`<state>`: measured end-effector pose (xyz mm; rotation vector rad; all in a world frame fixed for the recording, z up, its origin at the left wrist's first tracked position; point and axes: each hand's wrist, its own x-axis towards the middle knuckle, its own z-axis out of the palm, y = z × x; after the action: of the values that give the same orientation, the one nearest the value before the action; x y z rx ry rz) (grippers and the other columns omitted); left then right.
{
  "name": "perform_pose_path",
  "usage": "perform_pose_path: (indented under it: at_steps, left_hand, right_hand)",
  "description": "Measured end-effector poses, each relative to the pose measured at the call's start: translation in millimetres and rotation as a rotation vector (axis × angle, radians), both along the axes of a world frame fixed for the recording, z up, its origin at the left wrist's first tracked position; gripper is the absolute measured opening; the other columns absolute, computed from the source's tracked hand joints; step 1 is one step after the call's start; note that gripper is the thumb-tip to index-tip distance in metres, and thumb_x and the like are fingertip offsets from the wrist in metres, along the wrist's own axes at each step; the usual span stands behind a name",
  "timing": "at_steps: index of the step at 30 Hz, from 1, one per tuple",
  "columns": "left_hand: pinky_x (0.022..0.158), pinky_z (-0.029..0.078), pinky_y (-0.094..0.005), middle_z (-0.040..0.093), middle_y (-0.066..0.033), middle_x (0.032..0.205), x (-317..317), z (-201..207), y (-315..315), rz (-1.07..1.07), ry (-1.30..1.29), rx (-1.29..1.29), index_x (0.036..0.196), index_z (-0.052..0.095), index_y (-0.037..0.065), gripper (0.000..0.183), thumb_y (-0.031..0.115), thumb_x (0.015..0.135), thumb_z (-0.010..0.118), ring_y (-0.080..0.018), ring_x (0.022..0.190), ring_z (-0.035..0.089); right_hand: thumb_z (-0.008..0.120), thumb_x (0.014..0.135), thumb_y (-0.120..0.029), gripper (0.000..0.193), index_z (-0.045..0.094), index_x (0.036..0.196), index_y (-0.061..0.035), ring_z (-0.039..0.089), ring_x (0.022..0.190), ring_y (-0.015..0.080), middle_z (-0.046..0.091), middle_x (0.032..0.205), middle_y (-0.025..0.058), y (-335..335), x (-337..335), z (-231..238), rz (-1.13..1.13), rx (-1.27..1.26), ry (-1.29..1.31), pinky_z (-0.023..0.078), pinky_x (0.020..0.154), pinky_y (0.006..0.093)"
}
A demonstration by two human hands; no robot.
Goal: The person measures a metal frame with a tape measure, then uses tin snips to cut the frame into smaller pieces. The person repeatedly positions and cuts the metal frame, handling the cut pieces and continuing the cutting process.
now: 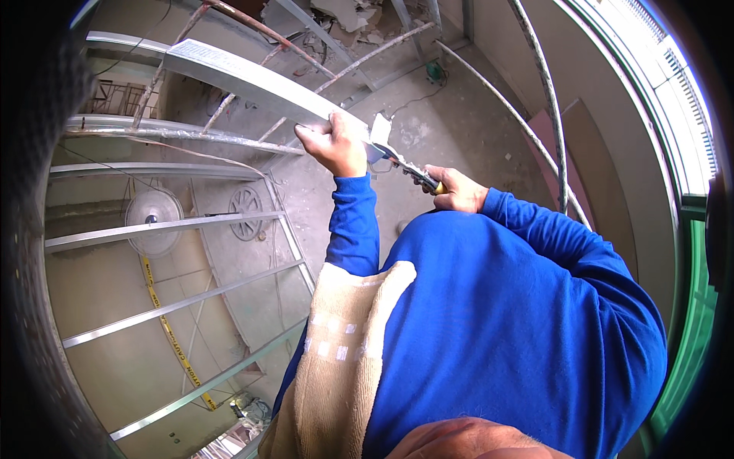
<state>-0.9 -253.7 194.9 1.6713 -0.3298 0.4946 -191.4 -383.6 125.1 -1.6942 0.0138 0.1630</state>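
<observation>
My left hand is closed on the edge of a long, light metal channel, which runs from the upper left down to the middle. My right hand grips what look like tin snips, dark with a yellow-tipped handle. Their jaws meet the channel's near end, just right of my left hand. Exactly how the jaws sit on the metal is too small to tell. A whitish flap stands up beside that end. Both sleeves are blue, and a beige towel hangs over my left side.
Rusty, paint-spattered scaffold pipes cross at the top, and curved ones rise at the right. Metal ceiling framing, a round fan and yellow caution tape fill the left. Rubble lies on the concrete floor.
</observation>
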Motion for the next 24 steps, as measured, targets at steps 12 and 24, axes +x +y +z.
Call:
perform_pose_path:
  at_steps: [12, 24]
  left_hand:
    - [0.070, 0.048, -0.0363, 0.052, -0.0104, 0.086, 4, -6, -1, 0.006, 0.133, -0.080, 0.094, 0.041, -0.003, 0.029, 0.002, 0.091, 0.069, -0.0189, 0.076, 0.052]
    - [0.079, 0.054, -0.0358, 0.062, -0.0151, 0.100, 19, -12, 7, -0.104, 0.296, -0.544, 0.104, 0.052, -0.003, 0.024, 0.007, 0.088, 0.066, -0.0216, 0.087, 0.062]
  right_hand:
    - [0.056, 0.073, -0.007, 0.025, 0.050, 0.097, -0.0035, 0.048, 0.074, 0.0218, 0.048, 0.074, 0.0087, -2, -2, 19, -0.011, -0.058, 0.048, 0.042, 0.069, 0.0400]
    - [0.061, 0.073, -0.010, 0.055, 0.055, 0.127, -0.0008, 0.059, 0.098, 0.0298, 0.061, 0.099, 0.0183, -10, -1, -23, -0.022, -0.131, -0.119, 0.047, 0.087, 0.0407]
